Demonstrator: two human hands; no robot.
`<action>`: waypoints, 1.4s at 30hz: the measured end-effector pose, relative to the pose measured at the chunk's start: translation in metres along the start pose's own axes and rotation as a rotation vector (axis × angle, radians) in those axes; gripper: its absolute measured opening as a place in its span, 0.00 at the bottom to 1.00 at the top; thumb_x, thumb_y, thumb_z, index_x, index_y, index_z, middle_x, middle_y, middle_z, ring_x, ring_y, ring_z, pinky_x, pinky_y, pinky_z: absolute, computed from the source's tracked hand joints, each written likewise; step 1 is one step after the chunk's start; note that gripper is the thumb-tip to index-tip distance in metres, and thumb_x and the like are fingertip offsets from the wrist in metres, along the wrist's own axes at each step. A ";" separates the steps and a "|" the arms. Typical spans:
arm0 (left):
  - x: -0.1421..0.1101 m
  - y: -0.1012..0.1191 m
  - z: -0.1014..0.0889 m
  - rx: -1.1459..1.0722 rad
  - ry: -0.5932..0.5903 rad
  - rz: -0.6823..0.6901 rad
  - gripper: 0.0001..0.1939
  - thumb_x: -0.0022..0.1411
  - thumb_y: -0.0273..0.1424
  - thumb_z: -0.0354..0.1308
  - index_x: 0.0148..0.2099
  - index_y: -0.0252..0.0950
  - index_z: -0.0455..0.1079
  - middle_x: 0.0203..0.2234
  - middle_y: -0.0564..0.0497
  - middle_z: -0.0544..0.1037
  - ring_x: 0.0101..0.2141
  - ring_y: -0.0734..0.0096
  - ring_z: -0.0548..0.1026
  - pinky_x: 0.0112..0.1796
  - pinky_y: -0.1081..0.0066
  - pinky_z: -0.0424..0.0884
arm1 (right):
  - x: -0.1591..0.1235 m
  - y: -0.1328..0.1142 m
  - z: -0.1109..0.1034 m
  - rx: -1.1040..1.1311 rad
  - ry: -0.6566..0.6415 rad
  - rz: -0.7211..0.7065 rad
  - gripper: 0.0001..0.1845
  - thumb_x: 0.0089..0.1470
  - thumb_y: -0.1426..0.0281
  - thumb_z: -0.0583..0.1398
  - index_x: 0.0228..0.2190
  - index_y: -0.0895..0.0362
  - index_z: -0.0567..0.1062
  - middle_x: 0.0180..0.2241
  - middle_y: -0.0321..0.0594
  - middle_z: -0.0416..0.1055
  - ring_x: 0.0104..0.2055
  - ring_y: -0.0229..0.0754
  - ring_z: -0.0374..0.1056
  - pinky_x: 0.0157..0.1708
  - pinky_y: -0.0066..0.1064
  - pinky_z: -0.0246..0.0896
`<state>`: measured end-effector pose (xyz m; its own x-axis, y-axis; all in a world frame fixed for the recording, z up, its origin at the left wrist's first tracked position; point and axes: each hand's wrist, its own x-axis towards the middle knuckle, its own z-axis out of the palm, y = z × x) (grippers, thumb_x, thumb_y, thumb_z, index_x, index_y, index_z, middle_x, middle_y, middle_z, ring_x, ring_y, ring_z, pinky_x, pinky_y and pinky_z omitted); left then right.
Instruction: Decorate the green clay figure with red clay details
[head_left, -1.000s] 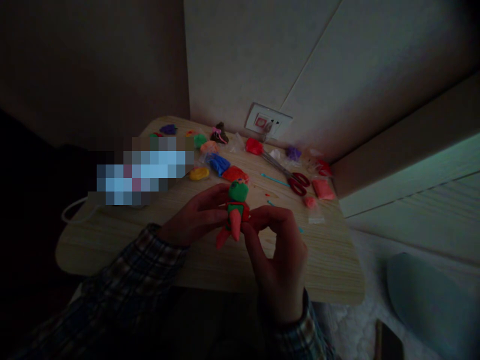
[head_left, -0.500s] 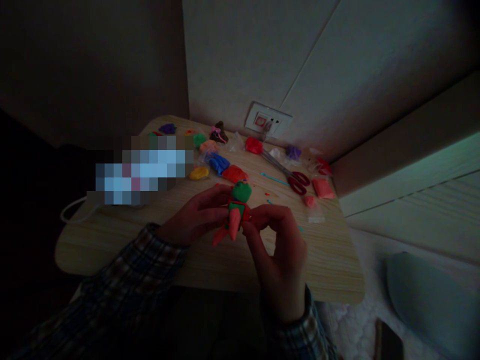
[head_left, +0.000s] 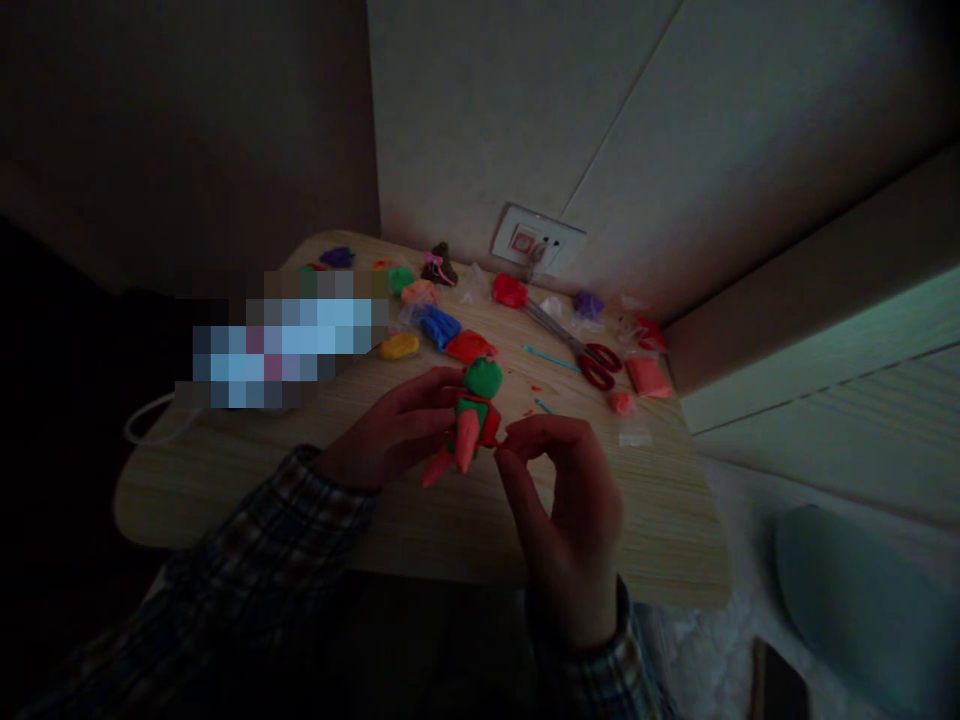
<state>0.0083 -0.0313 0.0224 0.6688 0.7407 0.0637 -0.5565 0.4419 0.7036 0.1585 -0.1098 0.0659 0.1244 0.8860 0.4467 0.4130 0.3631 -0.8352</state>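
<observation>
A small modelling-clay figure (head_left: pixel 468 425) with a green head, green body, red trim and pink legs is held above the table, tilted. My left hand (head_left: pixel 394 425) grips it from the left, its fingers partly hidden behind the figure. Just right of the figure's red part, my right hand (head_left: pixel 566 500) is closed in a pinch, thumb against forefinger. Whatever sits between those fingertips is too small to make out. Beyond the hands lie red-orange clay (head_left: pixel 469 346), blue clay (head_left: pixel 439 326) and yellow clay (head_left: pixel 399 346).
Red-handled scissors (head_left: pixel 598 365), a thin blue tool (head_left: pixel 551 357) and pink clay packs (head_left: pixel 647 377) lie on the right of the wooden table (head_left: pixel 420 535). A brown clay piece (head_left: pixel 439 265) stands at the back. A lit, blurred-out device (head_left: pixel 292 340) is at left. The wall has a socket (head_left: pixel 538 238).
My right hand has drawn slightly right, its pinched fingertips moving off the figure's red part. The figure has tipped a little in my left hand, which stays in place.
</observation>
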 end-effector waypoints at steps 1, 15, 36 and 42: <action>0.000 0.000 0.000 0.002 -0.003 0.001 0.16 0.58 0.32 0.66 0.49 0.41 0.73 0.37 0.51 0.82 0.29 0.69 0.79 0.16 0.82 0.63 | 0.000 0.000 0.000 -0.026 -0.002 -0.014 0.08 0.58 0.78 0.59 0.35 0.52 0.69 0.30 0.31 0.69 0.30 0.36 0.66 0.30 0.29 0.64; 0.000 -0.001 0.000 0.024 0.006 -0.006 0.15 0.59 0.31 0.66 0.49 0.40 0.73 0.37 0.52 0.81 0.28 0.75 0.78 0.20 0.81 0.66 | 0.003 0.000 -0.001 -0.211 -0.033 -0.097 0.08 0.58 0.79 0.59 0.33 0.54 0.69 0.28 0.31 0.68 0.30 0.37 0.64 0.31 0.31 0.60; 0.003 0.001 0.000 0.037 0.119 0.051 0.15 0.54 0.32 0.69 0.45 0.38 0.75 0.32 0.49 0.82 0.31 0.67 0.79 0.22 0.78 0.69 | 0.045 0.076 -0.076 -0.728 0.083 0.048 0.10 0.60 0.66 0.56 0.39 0.58 0.73 0.38 0.46 0.76 0.33 0.43 0.72 0.34 0.37 0.68; 0.005 0.002 0.004 0.074 0.154 0.112 0.13 0.56 0.33 0.70 0.44 0.39 0.77 0.31 0.49 0.82 0.26 0.71 0.77 0.17 0.81 0.68 | 0.094 0.145 -0.098 -0.945 -0.056 0.090 0.08 0.60 0.73 0.57 0.38 0.62 0.76 0.40 0.51 0.76 0.46 0.50 0.71 0.47 0.45 0.66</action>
<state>0.0126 -0.0284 0.0268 0.5183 0.8543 0.0396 -0.5815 0.3181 0.7487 0.3188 -0.0020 0.0184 0.1580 0.9206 0.3571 0.9658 -0.0689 -0.2498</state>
